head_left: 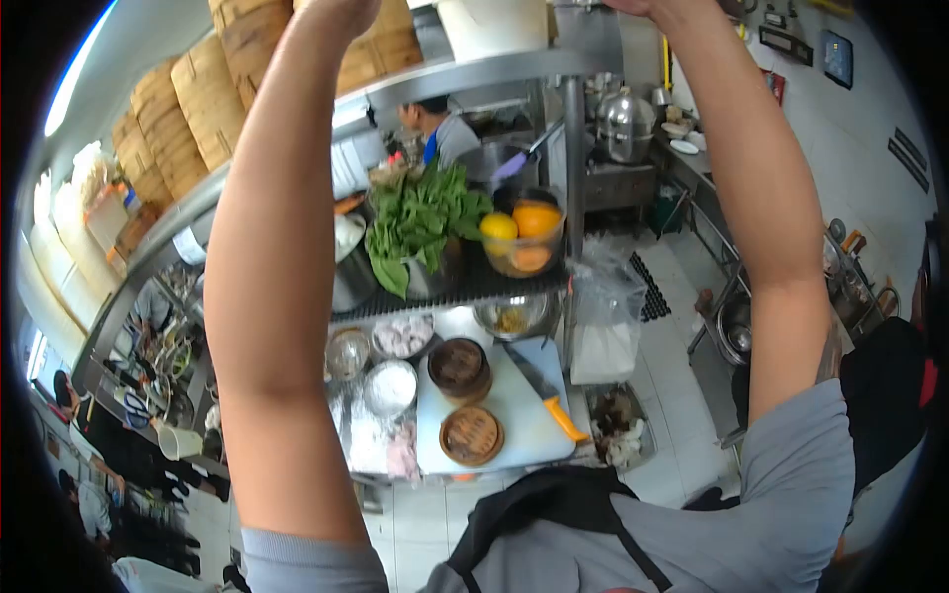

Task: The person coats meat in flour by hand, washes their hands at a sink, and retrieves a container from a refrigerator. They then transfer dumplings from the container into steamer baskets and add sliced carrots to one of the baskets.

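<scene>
Two hands (341, 12) (647, 6) reach up above two steamers (460, 366) (472, 435), one knife (542, 387).

Big steamer stacks (208, 99): I count four on my top shelf.
Small bamboo steamers (460, 366): two on my board.
Cutting board (514, 410): one.
Knife (544, 393): one, orange handle.
Citrus fruits (537, 218): three in the clear tub.
Bowls (390, 385): four I can make out by my board.
Greens (420, 217): one bunch.
Person at the back (445, 128): one.
</scene>
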The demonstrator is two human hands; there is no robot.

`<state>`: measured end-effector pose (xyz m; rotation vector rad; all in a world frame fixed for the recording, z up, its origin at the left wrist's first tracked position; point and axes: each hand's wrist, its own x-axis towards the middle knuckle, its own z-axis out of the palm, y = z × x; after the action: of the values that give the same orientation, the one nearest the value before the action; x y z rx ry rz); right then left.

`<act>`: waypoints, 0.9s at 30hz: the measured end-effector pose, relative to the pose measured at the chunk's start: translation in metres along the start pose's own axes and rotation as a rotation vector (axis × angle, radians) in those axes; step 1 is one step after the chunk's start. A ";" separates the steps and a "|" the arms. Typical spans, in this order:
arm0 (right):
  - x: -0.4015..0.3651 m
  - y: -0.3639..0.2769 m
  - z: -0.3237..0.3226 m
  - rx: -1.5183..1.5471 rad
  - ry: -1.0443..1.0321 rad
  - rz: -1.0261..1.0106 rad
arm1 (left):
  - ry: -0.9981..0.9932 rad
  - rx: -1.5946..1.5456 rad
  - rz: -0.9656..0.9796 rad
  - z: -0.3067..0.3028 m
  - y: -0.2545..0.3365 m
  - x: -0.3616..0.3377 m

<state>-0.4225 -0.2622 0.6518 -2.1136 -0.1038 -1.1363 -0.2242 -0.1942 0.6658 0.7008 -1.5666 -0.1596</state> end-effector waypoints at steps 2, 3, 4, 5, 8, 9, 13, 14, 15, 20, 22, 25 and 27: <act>-0.029 0.015 0.025 0.045 -0.091 0.040 | -0.268 0.171 -0.065 0.000 0.023 -0.060; -0.046 0.028 0.037 0.077 -0.143 0.061 | -0.346 0.202 -0.079 -0.003 0.019 -0.089; -0.067 0.039 0.053 0.115 -0.194 0.086 | -0.395 0.198 -0.101 -0.004 0.008 -0.121; -0.097 0.035 0.079 0.068 -0.209 0.206 | -0.415 0.187 -0.148 -0.007 -0.006 -0.155; -0.176 0.109 0.136 0.141 -0.250 0.380 | -0.301 0.172 -0.414 -0.007 -0.051 -0.270; -0.203 0.130 0.158 0.106 -0.252 0.421 | -0.394 0.244 -0.502 -0.009 -0.069 -0.305; -0.317 0.215 0.244 -0.058 -0.247 0.711 | -0.457 0.135 -0.982 -0.016 -0.150 -0.457; -0.338 0.227 0.261 -0.006 -0.094 0.784 | -0.467 -0.021 -1.100 -0.022 -0.170 -0.494; -0.358 0.236 0.275 0.047 0.059 0.855 | -0.474 -0.181 -1.219 -0.028 -0.186 -0.525; -0.444 0.253 0.284 0.221 0.325 1.141 | -0.241 -0.033 -1.392 -0.082 -0.249 -0.555; -0.468 0.242 0.282 0.233 0.360 1.229 | -0.181 0.082 -1.160 -0.099 -0.295 -0.555; -0.490 0.226 0.283 0.203 0.425 1.302 | -0.136 0.487 -0.821 -0.100 -0.293 -0.505; -0.496 0.213 0.289 0.227 0.524 1.341 | -0.179 0.669 -0.468 -0.099 -0.301 -0.492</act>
<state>-0.4411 -0.1115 0.0587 -1.1285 1.1735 -0.6849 -0.0492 -0.1506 0.1091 1.6157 -1.6048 -0.0377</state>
